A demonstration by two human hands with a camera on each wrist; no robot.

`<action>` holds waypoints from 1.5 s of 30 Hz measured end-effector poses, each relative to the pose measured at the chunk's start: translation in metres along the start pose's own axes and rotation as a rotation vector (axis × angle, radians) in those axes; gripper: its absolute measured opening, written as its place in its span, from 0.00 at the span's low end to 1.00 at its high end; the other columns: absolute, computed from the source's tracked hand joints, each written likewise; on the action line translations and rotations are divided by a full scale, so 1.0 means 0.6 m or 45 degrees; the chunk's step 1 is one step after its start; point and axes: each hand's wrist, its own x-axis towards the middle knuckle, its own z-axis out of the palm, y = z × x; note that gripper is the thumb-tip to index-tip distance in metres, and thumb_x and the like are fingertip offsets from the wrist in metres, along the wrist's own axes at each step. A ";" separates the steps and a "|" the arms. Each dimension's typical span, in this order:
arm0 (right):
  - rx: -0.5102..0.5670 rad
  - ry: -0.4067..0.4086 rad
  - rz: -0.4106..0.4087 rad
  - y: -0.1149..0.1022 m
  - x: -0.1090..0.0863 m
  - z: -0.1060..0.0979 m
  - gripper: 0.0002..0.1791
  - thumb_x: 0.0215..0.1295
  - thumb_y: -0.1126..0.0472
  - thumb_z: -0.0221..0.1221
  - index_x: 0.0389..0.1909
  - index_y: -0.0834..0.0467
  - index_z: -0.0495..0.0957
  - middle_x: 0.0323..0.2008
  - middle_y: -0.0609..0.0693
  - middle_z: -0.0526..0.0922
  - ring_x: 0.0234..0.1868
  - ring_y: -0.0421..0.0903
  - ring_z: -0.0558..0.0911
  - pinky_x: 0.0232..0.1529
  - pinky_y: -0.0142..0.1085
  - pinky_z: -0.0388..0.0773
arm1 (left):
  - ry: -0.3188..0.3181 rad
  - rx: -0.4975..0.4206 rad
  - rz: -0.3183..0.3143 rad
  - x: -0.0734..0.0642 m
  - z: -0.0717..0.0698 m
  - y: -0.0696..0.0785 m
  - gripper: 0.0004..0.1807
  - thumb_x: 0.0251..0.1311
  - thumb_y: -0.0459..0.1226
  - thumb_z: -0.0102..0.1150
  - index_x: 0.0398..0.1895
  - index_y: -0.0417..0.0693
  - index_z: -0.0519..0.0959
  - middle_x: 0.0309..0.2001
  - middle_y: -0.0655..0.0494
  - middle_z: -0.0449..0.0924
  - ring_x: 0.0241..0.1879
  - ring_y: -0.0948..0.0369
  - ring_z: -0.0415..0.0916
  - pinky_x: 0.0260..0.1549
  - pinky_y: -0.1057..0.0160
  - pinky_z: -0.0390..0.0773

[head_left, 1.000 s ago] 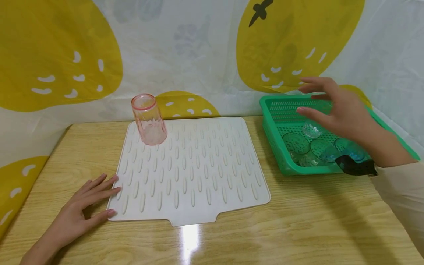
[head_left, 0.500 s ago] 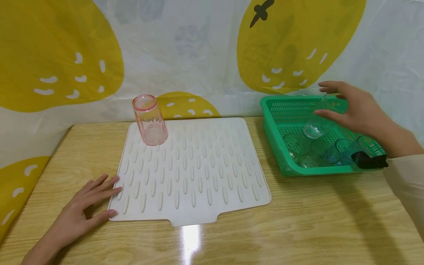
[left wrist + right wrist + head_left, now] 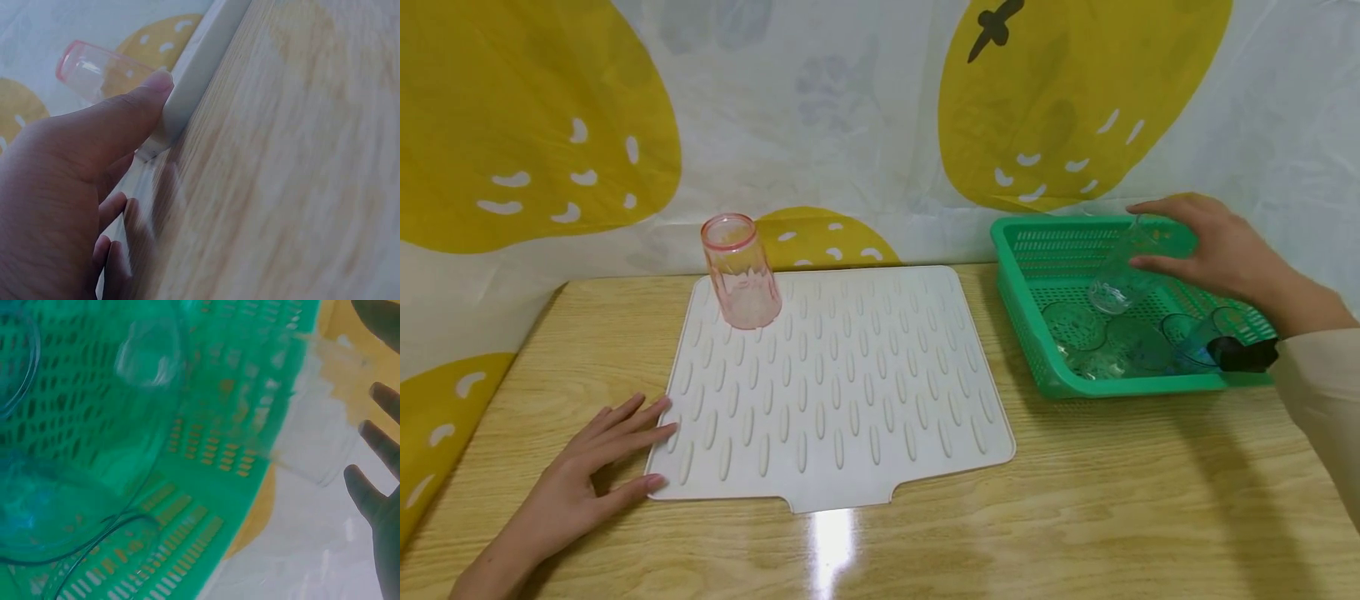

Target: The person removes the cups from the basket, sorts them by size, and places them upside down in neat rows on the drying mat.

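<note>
My left hand rests on the table, its spread fingers touching the left edge of a white ribbed drying mat. In the left wrist view, the thumb lies against the mat's rim. A pink drinking glass stands at the mat's back left corner. Over the green basket, my right hand has thumb and fingers spread around the upper part of a tilted clear glass. The right wrist view shows a gap between the fingertips and that glass.
Several more glasses lie in the basket, among them a blue-tinted glass and a clear round glass. A white and yellow patterned cloth hangs behind the wooden table.
My right hand has moved right and slightly down, until its thumb and fingers surround the clear glass. The left hand, mat and pink glass have stayed put.
</note>
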 end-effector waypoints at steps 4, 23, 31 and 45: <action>-0.027 -0.007 -0.024 0.019 -0.004 0.010 0.38 0.52 0.62 0.71 0.65 0.57 0.69 0.60 0.67 0.66 0.62 0.70 0.59 0.60 0.66 0.52 | -0.011 0.001 -0.003 -0.001 0.001 0.000 0.36 0.38 0.33 0.77 0.59 0.52 0.78 0.66 0.50 0.67 0.71 0.53 0.50 0.68 0.66 0.39; -0.047 -0.046 -0.023 0.036 -0.003 0.023 0.35 0.53 0.61 0.71 0.63 0.58 0.70 0.66 0.68 0.59 0.64 0.71 0.56 0.55 0.69 0.54 | -0.002 -0.010 0.008 0.002 0.001 0.002 0.36 0.38 0.33 0.77 0.58 0.50 0.78 0.66 0.49 0.67 0.71 0.53 0.50 0.68 0.65 0.39; -0.072 0.009 -0.120 0.034 -0.007 0.022 0.30 0.49 0.60 0.73 0.55 0.59 0.75 0.59 0.69 0.66 0.59 0.72 0.62 0.57 0.67 0.53 | -0.004 -0.004 0.014 -0.001 0.002 -0.001 0.36 0.38 0.33 0.77 0.58 0.51 0.78 0.66 0.49 0.67 0.71 0.53 0.51 0.68 0.65 0.39; -0.113 0.122 -0.023 -0.001 -0.011 -0.004 0.28 0.54 0.60 0.70 0.55 0.61 0.73 0.66 0.66 0.60 0.66 0.68 0.58 0.63 0.67 0.38 | -0.008 0.004 0.007 -0.001 0.002 0.005 0.35 0.39 0.33 0.77 0.58 0.51 0.78 0.66 0.49 0.67 0.71 0.52 0.50 0.68 0.66 0.39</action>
